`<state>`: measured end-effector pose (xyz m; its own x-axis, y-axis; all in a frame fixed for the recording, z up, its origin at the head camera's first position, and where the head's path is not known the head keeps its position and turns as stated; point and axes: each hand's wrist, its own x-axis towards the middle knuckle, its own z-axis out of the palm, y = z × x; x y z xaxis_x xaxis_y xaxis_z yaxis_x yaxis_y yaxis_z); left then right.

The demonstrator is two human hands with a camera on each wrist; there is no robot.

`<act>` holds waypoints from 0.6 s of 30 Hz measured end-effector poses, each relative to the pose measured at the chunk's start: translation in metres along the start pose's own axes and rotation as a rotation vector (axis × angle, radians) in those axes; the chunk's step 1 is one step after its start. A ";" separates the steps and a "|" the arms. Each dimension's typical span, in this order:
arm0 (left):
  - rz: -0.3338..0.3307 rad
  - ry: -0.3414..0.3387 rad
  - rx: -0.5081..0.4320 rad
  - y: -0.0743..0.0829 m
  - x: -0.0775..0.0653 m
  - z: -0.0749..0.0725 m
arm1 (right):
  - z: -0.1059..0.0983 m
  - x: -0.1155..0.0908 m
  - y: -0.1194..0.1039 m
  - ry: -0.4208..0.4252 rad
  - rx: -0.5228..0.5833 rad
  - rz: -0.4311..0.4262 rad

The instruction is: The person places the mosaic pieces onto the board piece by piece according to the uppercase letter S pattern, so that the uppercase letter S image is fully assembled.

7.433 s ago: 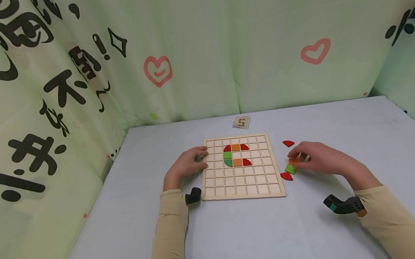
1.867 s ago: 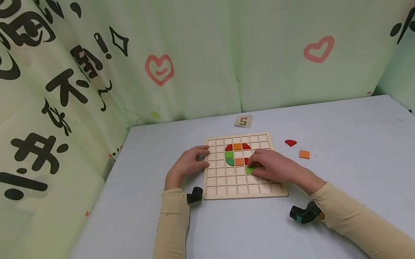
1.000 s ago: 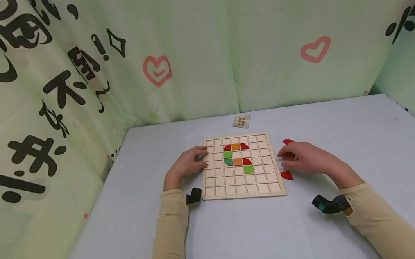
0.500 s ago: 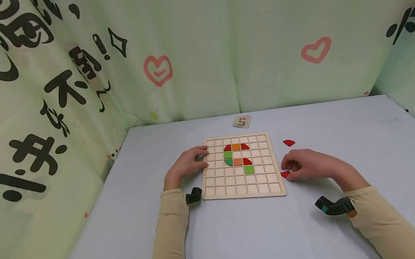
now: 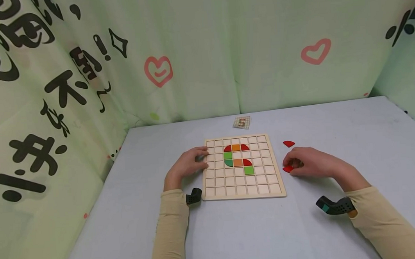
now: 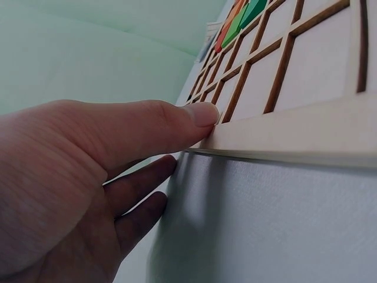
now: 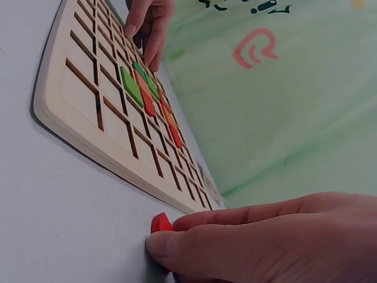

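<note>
My right hand (image 5: pixel 311 161) is just right of the wooden grid board (image 5: pixel 244 196). It pinches a red quarter-round tile (image 5: pixel 288 168) between thumb and fingers, low over the table; the right wrist view shows the tile's red edge (image 7: pixel 160 223) at the thumb tip. My left hand (image 5: pixel 188 163) rests at the board's left edge, its thumb (image 6: pixel 203 114) on the rim and fingers apart. Red, orange and green tiles sit in the grid in a curved row, a light green square (image 5: pixel 249 170) lowest. Another red quarter-round tile (image 5: pixel 289 143) lies beyond my right hand.
A small card (image 5: pixel 242 122) with a grid and S-shaped pattern lies behind the board. The white-covered table (image 5: pixel 248 233) ends at a pale green curtain (image 5: pixel 199 98) with hearts and dark lettering. Each wrist wears a black camera mount (image 5: pixel 334 205).
A light green square has gone from the right-hand pile into the grid. My right hand has come back from the board and taken up the nearer red tile, shifting it slightly away from me.
</note>
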<state>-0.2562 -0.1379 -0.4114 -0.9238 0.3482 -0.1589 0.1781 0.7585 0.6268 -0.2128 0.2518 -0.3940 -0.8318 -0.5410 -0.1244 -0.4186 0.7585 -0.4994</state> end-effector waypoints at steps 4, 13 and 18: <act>-0.003 0.002 -0.004 0.000 0.000 0.000 | -0.002 -0.001 0.000 0.018 -0.024 -0.017; 0.007 0.003 0.004 0.000 -0.002 -0.001 | -0.005 -0.003 -0.002 0.075 -0.057 -0.025; 0.005 0.005 -0.002 0.000 -0.002 0.000 | -0.005 -0.002 -0.002 0.110 -0.037 0.029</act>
<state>-0.2547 -0.1386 -0.4107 -0.9247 0.3492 -0.1517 0.1820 0.7555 0.6294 -0.2125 0.2531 -0.3891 -0.8779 -0.4769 -0.0422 -0.4052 0.7871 -0.4651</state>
